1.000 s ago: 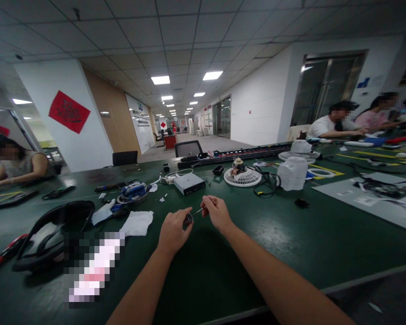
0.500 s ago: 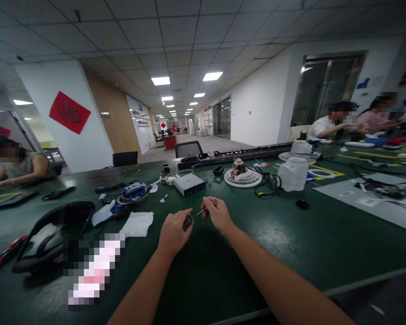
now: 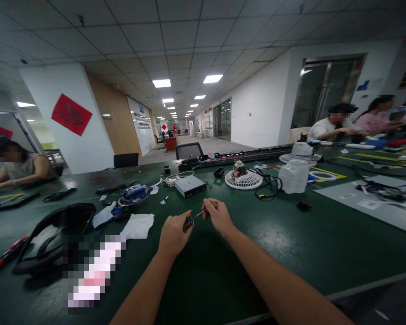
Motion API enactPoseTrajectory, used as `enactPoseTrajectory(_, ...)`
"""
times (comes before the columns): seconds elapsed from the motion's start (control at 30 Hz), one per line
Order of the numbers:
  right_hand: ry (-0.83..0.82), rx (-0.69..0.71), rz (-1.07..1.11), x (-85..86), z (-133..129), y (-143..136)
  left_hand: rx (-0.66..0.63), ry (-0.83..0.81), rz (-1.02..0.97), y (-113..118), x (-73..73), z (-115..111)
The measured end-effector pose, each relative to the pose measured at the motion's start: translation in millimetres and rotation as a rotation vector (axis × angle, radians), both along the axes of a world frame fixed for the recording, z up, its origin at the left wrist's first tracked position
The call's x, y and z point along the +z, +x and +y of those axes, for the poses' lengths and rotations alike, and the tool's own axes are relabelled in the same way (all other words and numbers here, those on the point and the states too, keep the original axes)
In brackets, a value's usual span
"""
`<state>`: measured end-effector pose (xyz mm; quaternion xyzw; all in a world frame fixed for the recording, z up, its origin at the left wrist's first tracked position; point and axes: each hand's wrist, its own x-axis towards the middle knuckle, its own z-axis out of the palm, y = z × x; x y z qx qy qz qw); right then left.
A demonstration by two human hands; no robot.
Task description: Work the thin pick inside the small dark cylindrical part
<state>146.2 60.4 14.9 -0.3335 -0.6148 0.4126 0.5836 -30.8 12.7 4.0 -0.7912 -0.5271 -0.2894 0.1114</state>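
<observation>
My left hand (image 3: 173,233) is closed around a small dark round part (image 3: 189,221), whose open-looking end faces right. Its exact kind is too small to tell. Pinched in the fingers of my right hand (image 3: 218,215) is a thin metal tool (image 3: 198,214), slim and shiny, with its tip pointing at the part. Whether the tip touches the part I cannot tell. Both hands are held above the green table (image 3: 203,280). Just beyond them lies a grey box-shaped disc drive (image 3: 190,185).
A white fan grille with a motor (image 3: 241,176) and a white plastic housing (image 3: 293,175) stand at the back right. A black headset-like frame (image 3: 54,237), a white cloth (image 3: 137,225) and a bowl of blue items (image 3: 134,194) lie left. People sit at both sides.
The dark part in my left hand has turned slightly, so its round end shows less. My right hand stays nearly in place with the tool. The camera view has shifted a little.
</observation>
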Motion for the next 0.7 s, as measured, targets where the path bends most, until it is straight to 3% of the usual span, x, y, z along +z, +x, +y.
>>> enactPoseTrajectory(0.27, -0.001, -0.015, -0.081, -0.8, 1.5, 0.4, 0.026, -0.032, 0.057, 0.0, -1.4, 1.6)
enactPoseTrajectory(0.47, 0.070, -0.061, -0.263, -1.0, -4.2, -0.6, 0.032, -0.015, 0.090, 2.3, 2.0, 1.2)
enactPoseTrajectory(0.7, 0.220, -0.290, -0.409, 10.9, -17.6, 5.1, 0.034, 0.049, 0.095, 2.9, 4.4, -2.0)
